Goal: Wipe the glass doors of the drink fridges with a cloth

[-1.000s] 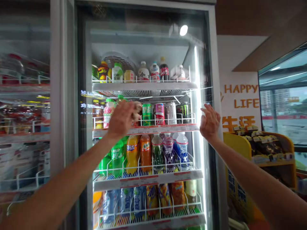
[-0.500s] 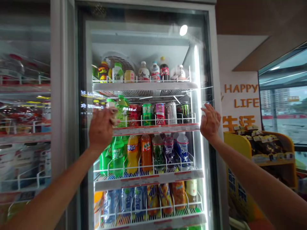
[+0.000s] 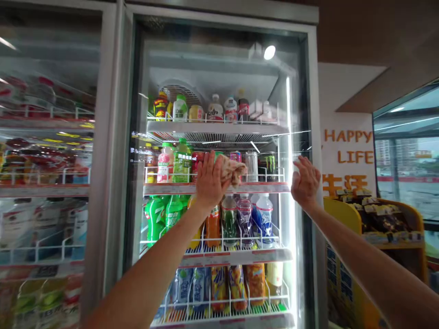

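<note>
Beige cloth with a reddish pattern (image 3: pixel 233 171) lies bunched at the thumb side of the left hand (image 3: pixel 210 182), in front of the second shelf of a tall, grey-framed, glass-fronted drinks cooler (image 3: pixel 311 109). That hand grips the cloth by the thumb side while its other fingers point up, nearly straight. Near the cooler's right edge, the right hand (image 3: pixel 306 181) is loosely open with bent fingers; whether it touches the glass, I cannot tell. Behind the glass, the white top shelf (image 3: pixel 219 128) carries small bottles, among them a green-capped white bottle (image 3: pixel 180 108). On the second white wire-fronted shelf (image 3: pixel 171 189) stand a pink-and-white bottle (image 3: pixel 165 162), a green bottle (image 3: pixel 182 161) and a row of cans, with a silver-white can (image 3: pixel 251 166) beside a black can with green marks (image 3: pixel 270 165); the cloth and left hand partly cover the middle of the row. Below, the third white wire shelf (image 3: pixel 236 258) holds green bottles, an orange bottle (image 3: pixel 213 227), a purple bottle (image 3: pixel 244 218) and a blue-labelled clear bottle (image 3: pixel 264 214). Blue-labelled and orange-yellow bottles fill much of the lowest visible shelf (image 3: pixel 236 320). Left of this cooler, a second glass-fronted cooler (image 3: pixel 109 114) holds more packed drinks, blurred in places.
</note>
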